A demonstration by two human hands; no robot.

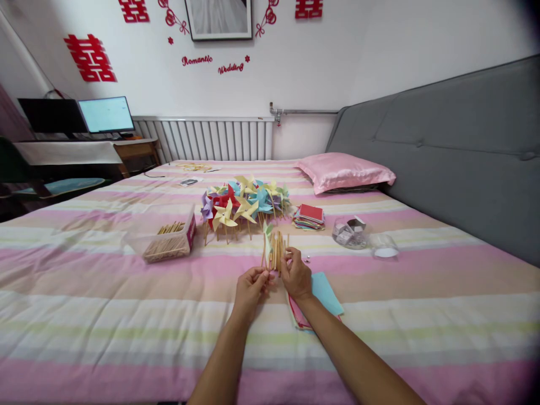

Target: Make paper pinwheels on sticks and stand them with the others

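My left hand (pixel 252 287) is closed, thumb and fingers pinched at the low end of a thin wooden stick below a pale green paper pinwheel (pixel 268 233), seen nearly edge-on. Beside it, a row of wooden sticks (pixel 276 250) lies on the bed. My right hand (pixel 297 274) curls its fingers at the right side of this row, pinching what looks like one stick; its fingertips are partly hidden. Under my right wrist is a stack of coloured paper squares (pixel 328 293), light blue on top. Small shiny bits (pixel 307 259) lie just right of that hand.
Many finished pinwheels (pixel 234 205) cluster behind my hands. To the left stands a clear plastic box (pixel 169 247) of sticks. On the right are a red-topped paper stack (pixel 311 212), a clear round container (pixel 350 233), a tape roll (pixel 383 247) and a pink pillow (pixel 346 171).
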